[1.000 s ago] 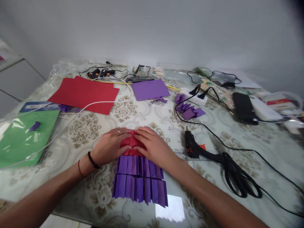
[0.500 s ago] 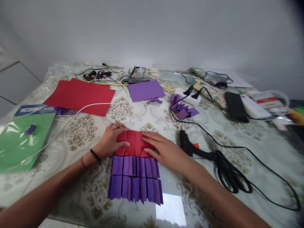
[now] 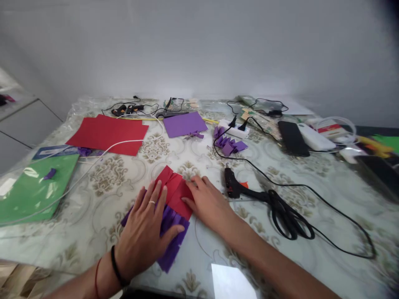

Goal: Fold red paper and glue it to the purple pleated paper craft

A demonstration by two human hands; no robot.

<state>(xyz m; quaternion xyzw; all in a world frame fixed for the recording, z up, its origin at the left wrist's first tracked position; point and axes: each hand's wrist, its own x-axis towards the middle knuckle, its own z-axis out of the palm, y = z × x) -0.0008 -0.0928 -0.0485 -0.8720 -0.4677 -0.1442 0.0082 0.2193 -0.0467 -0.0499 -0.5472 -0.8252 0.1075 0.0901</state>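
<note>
Left hand (image 3: 141, 232): our fingers apart on one panel (image 3: 174, 189)
Right hand (image 3: 212, 203): our fingers apart, touching it
Purple sheet (image 3: 183, 124): one, far

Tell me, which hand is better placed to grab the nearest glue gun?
Probably the right hand: the glue gun lies just to its right. The left hand is farther away, spread over purple folded paper.

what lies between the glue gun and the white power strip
In the head view, folded purple paper and some black cord lie between the glue gun and power strip.
</note>
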